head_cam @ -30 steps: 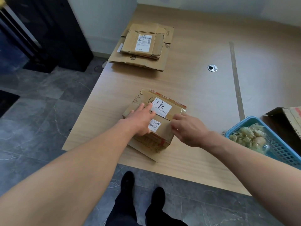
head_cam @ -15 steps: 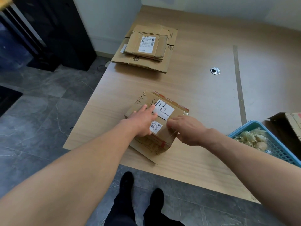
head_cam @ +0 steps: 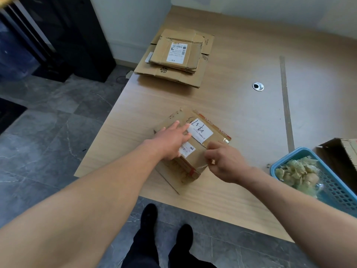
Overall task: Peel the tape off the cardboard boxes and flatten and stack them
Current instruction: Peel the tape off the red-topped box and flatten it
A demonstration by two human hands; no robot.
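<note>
**Tape being peeled from a sealed box at the near edge of the surface**

The step in hand is judged to be the peeling. A small brown cardboard box with white labels [head_cam: 195, 161] is set on the pale wooden surface [head_cam: 231, 105], close to its near edge, with a loose flap of cardboard spread out beneath it. The box is pinned from above by the left hand [head_cam: 172, 141], whose fingers are laid out straight and flat across the top panel. The right hand [head_cam: 224, 161] is held at the box's near right corner with its fingers curled together, and a strip of clear packing tape [head_cam: 201, 167] appears to be pinched between them; only a short shiny length is seen lifted from the cardboard.

Well apart, at the far left corner of the surface, a stack of flattened brown cardboard boxes [head_cam: 177, 57] is already laid. A blue plastic basket [head_cam: 286, 153] holding crumpled clear tape is placed at the right, with an open brown cardboard box [head_cam: 340, 151] just behind it.

For the next move, a steady pull along the seam is called for while the box is kept pressed down, so that the strip is not torn short. The peeled strip is then likely meant for the basket, before the box is flattened and added to the stack.
</note>
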